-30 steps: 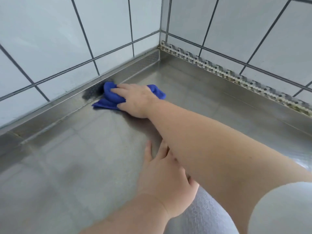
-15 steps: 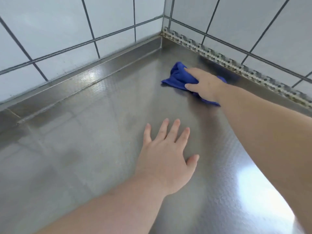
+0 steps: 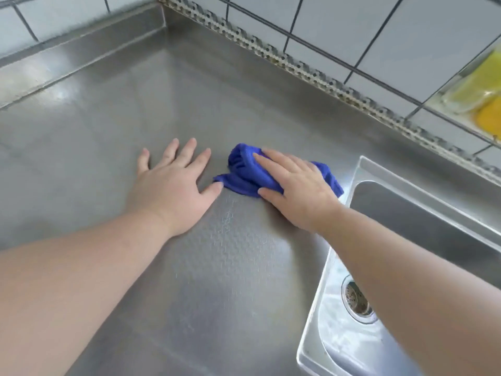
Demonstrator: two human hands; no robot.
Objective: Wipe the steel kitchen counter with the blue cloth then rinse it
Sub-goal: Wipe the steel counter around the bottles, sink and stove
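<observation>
Broadly, a steel tabletop (image 3: 113,137) fills most of the view, seen from above by someone leaning over it. Its surface is dull grey with a fine dimpled pattern and soft glare patches. White wall tiles (image 3: 352,31) with dark grout rise behind it on two sides, meeting in a corner at the top, and a speckled strip runs along the foot of the far wall.

At the right edge a steel sink (image 3: 423,213) is let into the surface, its round drain (image 3: 357,302) visible low down. Something yellow and blurred (image 3: 479,85) sits high on the wall at the far right; what it is cannot be told.

Two bare forearms reach in from the bottom. The left hand (image 3: 173,188) lies flat on the steel, fingers straight and spread, holding nothing. The right hand (image 3: 295,191) lies on top of a bunched blue cloth (image 3: 244,172), fingers laid fairly straight over it and pressing it down, thumb alongside its near edge. The cloth rests on the steel between the two hands, touching the left thumb tip and just beside the sink's rim.

Judging by this, the wiping step is in hand and rinsing has not begun. With the cloth near the sink, the next move likely calls for finishing any unwiped area, then gathering the cloth into a real grip and carrying it over the basin to water; no tap is in view.
</observation>
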